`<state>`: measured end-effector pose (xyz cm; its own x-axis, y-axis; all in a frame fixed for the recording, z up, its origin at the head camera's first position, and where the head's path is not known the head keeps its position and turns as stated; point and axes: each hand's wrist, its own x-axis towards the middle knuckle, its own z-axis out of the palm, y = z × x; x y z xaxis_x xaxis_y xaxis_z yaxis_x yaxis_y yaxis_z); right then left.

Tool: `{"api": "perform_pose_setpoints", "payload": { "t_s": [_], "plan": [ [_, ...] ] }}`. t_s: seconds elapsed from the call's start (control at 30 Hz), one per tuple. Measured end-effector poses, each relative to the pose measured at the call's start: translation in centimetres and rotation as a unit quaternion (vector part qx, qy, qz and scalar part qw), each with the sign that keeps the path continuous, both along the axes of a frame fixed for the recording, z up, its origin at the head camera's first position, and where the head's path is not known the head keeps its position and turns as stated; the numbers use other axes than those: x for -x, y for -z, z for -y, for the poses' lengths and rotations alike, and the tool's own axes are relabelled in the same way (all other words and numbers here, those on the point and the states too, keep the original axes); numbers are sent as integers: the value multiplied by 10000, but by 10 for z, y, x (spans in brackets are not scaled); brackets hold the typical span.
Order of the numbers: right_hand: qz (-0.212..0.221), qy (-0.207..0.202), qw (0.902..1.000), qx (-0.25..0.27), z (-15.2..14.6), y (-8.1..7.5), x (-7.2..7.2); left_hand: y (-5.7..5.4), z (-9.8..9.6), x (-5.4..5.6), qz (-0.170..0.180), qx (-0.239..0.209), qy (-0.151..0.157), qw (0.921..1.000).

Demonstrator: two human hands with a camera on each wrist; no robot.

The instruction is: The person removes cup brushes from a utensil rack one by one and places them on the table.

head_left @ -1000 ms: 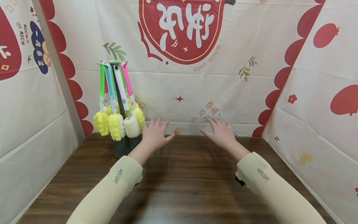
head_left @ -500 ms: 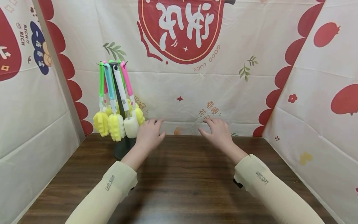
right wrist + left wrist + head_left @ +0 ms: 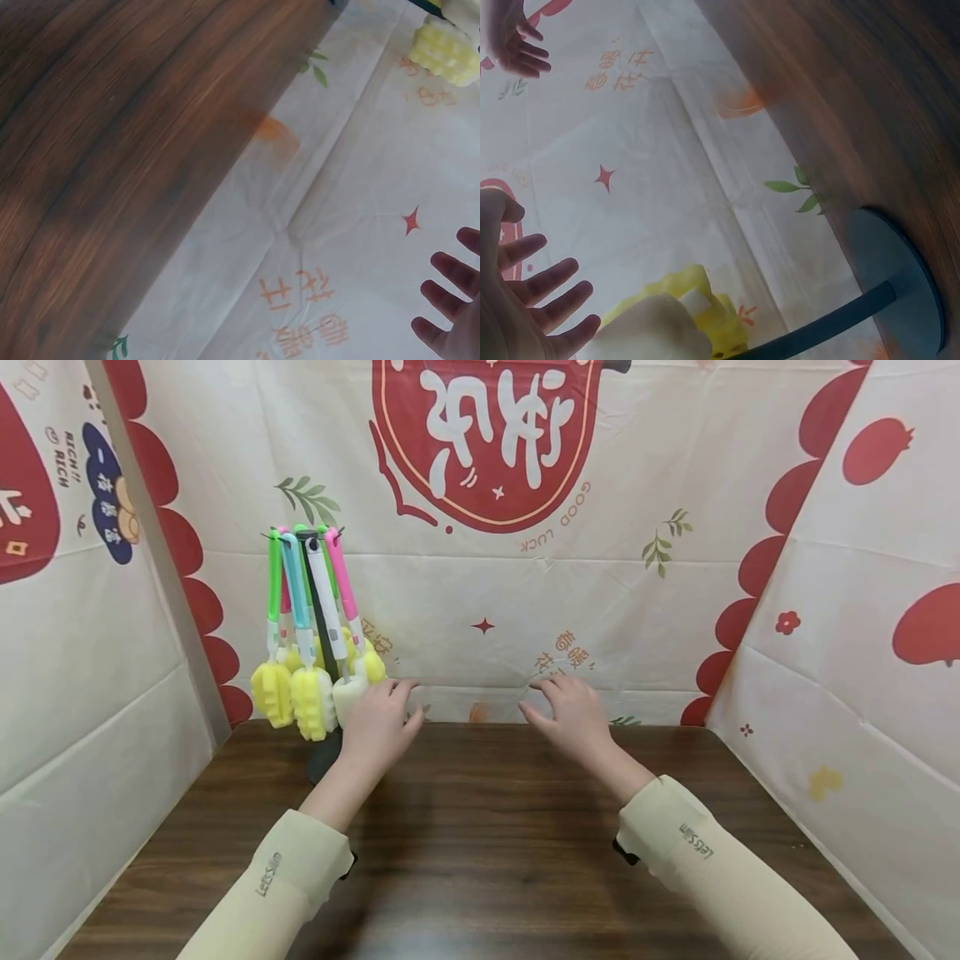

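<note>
Several sponge brushes hang from a black stand (image 3: pixel 322 760) at the left of the table. A yellow sponge brush (image 3: pixel 312 702) and a white-handled brush with a white sponge head (image 3: pixel 347 695) face the front. My left hand (image 3: pixel 372 724) is held up just right of the stand, partly covering the white sponge and the stand's base. Its fingers (image 3: pixel 551 289) are spread and relaxed, holding nothing. Whether it touches the white sponge, I cannot tell. Farther right, my right hand (image 3: pixel 573 720) hovers above the table's back part, its fingers (image 3: pixel 454 277) loosely extended with nothing in them.
A dark wood-grain table (image 3: pixel 480 835) lies beneath both hands. A printed white cloth (image 3: pixel 480 585) rises behind its back edge, and similar cloth walls stand at the left and right.
My left hand has moved left and toward me, nearer the brush stand, and its fingers have relaxed from a wide spread. My right hand has shifted slightly left. The brushes hang as before.
</note>
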<state>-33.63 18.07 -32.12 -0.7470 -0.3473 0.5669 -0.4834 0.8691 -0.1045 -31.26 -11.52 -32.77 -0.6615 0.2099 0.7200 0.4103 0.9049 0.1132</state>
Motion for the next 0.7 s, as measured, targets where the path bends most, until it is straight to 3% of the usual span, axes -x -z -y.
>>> {"api": "perform_pose_setpoints", "payload": {
  "t_s": [0.13,0.33,0.47,0.7],
  "plan": [
    [18,-169,9998,123,10,-3,-4,-2,4,-6,-70,-70,63,9999],
    [-56,-436,9988,215,27,-5,-8,-8,13,-16,319,-301,237,9988],
    [-59,-581,9980,262,38,-7,-11,-12,19,-23,348,-390,267,9983],
    [-62,-720,9968,346,51,-9,-13,-16,31,-24,313,-697,245,9968]
  ]
}}
